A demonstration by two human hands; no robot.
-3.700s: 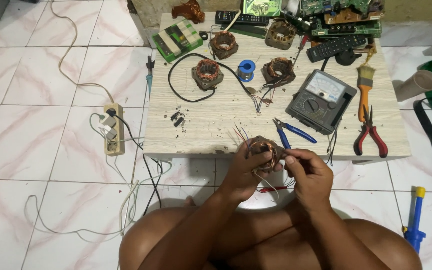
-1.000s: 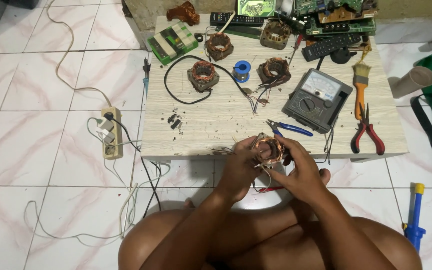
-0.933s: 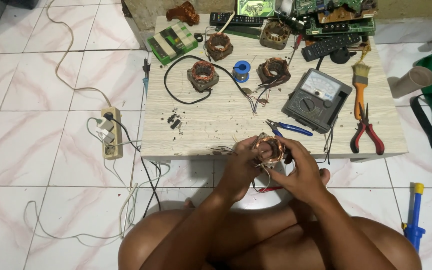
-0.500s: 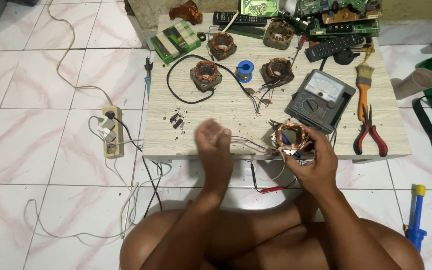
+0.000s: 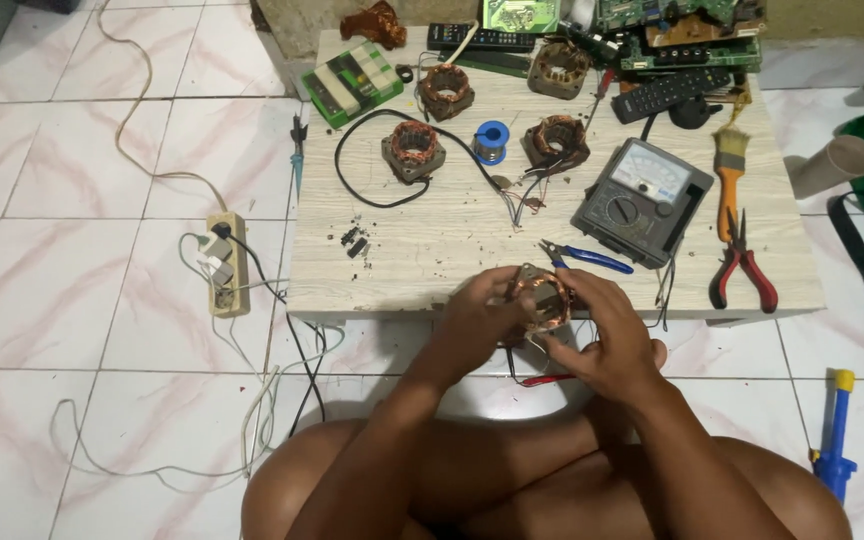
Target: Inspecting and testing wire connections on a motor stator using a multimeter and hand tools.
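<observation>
stator (image 5: 542,296): shiny copper windings, dull metal core; table (image 5: 432,240): pale matt woodgrain; floor (image 5: 72,330): glossy tile

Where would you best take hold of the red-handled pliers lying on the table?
By the two handles of the red-handled pliers, from above and the table's near edge. They lie flat on the table with handles splayed toward the person and the metal nose pointing away, beside the brush. The right hand is closer, though it is on the copper-wound coil.

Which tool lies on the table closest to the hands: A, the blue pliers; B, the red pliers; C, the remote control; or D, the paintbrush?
A: the blue pliers lie just past the right hand and the motor coil that both hands hold, nearer than the other tools on the table.
</observation>
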